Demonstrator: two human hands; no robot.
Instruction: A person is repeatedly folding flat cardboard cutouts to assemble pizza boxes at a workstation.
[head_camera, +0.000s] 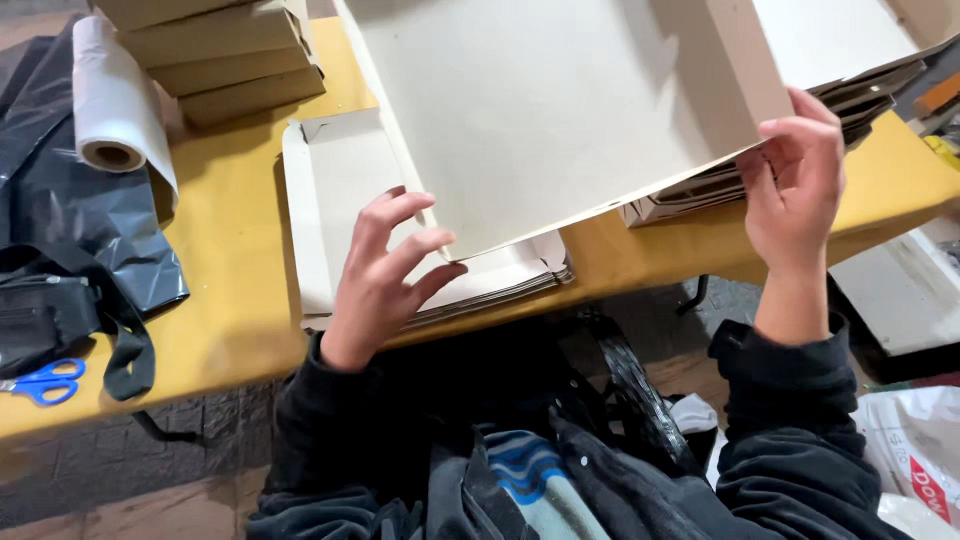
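Open yellow table (230, 290) at 9 o'clock. Stacked boxes (215, 55) and plastic roll (112, 100) block 11, scissors (45, 382) sit at 8.

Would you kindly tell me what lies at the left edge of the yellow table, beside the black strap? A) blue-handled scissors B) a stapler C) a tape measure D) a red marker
A: blue-handled scissors lie on the yellow table by the black strap, far from both hands.
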